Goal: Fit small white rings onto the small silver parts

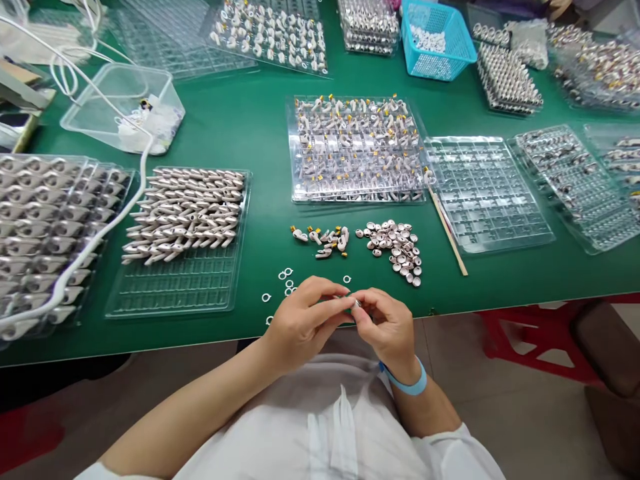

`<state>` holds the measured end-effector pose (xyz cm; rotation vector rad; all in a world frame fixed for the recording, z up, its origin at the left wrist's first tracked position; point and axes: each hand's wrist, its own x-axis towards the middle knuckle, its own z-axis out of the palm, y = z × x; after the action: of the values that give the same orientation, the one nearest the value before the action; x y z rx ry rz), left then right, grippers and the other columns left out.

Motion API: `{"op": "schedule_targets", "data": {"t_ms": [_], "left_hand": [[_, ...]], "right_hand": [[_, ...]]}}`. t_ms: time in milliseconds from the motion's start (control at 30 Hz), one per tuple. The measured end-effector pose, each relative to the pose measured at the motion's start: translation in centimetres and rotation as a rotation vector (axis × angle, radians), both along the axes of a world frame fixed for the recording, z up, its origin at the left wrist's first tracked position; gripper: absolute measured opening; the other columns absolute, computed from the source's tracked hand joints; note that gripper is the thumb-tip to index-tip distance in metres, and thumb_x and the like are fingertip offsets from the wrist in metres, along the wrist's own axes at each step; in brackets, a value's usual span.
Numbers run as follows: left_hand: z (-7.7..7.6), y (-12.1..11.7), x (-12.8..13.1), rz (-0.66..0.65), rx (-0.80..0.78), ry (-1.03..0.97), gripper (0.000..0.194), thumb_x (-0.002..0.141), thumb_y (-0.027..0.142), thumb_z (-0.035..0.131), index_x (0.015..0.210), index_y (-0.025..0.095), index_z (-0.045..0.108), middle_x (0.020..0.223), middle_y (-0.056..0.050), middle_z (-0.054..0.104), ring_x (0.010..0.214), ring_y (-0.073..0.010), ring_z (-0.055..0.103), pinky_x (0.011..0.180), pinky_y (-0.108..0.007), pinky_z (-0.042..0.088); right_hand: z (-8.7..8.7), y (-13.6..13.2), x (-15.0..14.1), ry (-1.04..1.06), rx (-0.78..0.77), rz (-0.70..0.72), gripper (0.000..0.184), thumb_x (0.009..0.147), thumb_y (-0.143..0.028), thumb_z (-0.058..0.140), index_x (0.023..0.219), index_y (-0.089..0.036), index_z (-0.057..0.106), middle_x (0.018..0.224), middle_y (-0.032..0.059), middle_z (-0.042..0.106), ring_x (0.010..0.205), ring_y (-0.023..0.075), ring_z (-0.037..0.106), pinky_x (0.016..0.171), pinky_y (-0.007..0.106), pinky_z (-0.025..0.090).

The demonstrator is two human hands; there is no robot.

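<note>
Pinch grip at lower centre of frame: left hand (304,320) and right hand (388,327), fingers nearly closed on a tiny part (357,304), can't tell what. Looks mid-fiddle; next move probably wants steadiness.

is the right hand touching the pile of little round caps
Apart: the head view shows a strip of bare green table between the right hand and the nearest round caps.

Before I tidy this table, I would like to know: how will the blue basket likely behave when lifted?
The blue basket is probably light for its size, given its perforated walls. The loose white pieces inside would likely shift if it tilts.
</note>
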<state>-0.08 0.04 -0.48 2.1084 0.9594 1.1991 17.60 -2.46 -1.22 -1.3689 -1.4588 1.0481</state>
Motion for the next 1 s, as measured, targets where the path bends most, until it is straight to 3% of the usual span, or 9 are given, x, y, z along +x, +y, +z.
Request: {"op": "schedule_targets", "data": {"t_ms": [100,333,533,667,1000], "left_hand": [[-0.1,0.3,-0.1,-0.011,0.125,0.028,0.023,0.09,0.01,0.059,0.11,0.02,0.067,0.095,-0.009,0.071,0.085,-0.0168,0.066,0.073,-0.031,0.058],[0.3,0.3,-0.4,-0.05,0.154,0.044,0.024,0.089,0.007,0.059,0.109,0.017,0.067,0.096,-0.011,0.071,0.085,-0.0175,0.068,0.073,-0.032,0.058],[0.0,-0.3,-0.4,-0.009,0.137,0.062,0.021,0.088,0.008,0.062,0.107,0.017,0.066,0.093,-0.009,0.069,0.083,-0.0168,0.067,0.073,-0.031,0.057],[-0.3,-0.5,-0.4,-0.006,0.127,0.062,0.021,0.089,0.009,0.06,0.108,0.017,0.065,0.092,-0.008,0.069,0.083,-0.0159,0.067,0.073,-0.03,0.056],[0.1,-0.2,-0.4,-0.062,0.027,-0.049,0.019,0.09,0.008,0.058,0.104,0.018,0.065,0.09,-0.007,0.07,0.082,-0.0153,0.067,0.07,-0.027,0.055]], "right_hand": [[0.1,-0.1,-0.1,0.049,-0.006,0.021,0.013,0.087,-0.021,0.06,0.092,-0.02,0.072,0.075,0.0018,0.064,0.062,0.0114,0.057,0.056,0.023,0.049],[0.8,-0.1,1.2,0.148,0.062,0.175,0.028,0.091,-0.017,0.061,0.115,-0.027,0.071,0.085,0.004,0.07,0.079,0.0153,0.063,0.067,0.027,0.053],[0.6,-0.5,0.9,0.26,-0.024,0.102,0.027,0.089,-0.017,0.063,0.112,-0.029,0.072,0.092,0.0036,0.069,0.069,0.0116,0.063,0.059,0.024,0.055],[0.5,-0.6,0.6,0.261,-0.019,0.077,0.024,0.088,-0.017,0.065,0.107,-0.029,0.073,0.09,0.003,0.069,0.072,0.0124,0.064,0.061,0.024,0.055],[0.3,-0.5,0.8,0.363,-0.121,0.12,0.017,0.087,-0.02,0.068,0.101,-0.026,0.074,0.09,0.0034,0.067,0.071,0.0125,0.063,0.059,0.023,0.054]]}}
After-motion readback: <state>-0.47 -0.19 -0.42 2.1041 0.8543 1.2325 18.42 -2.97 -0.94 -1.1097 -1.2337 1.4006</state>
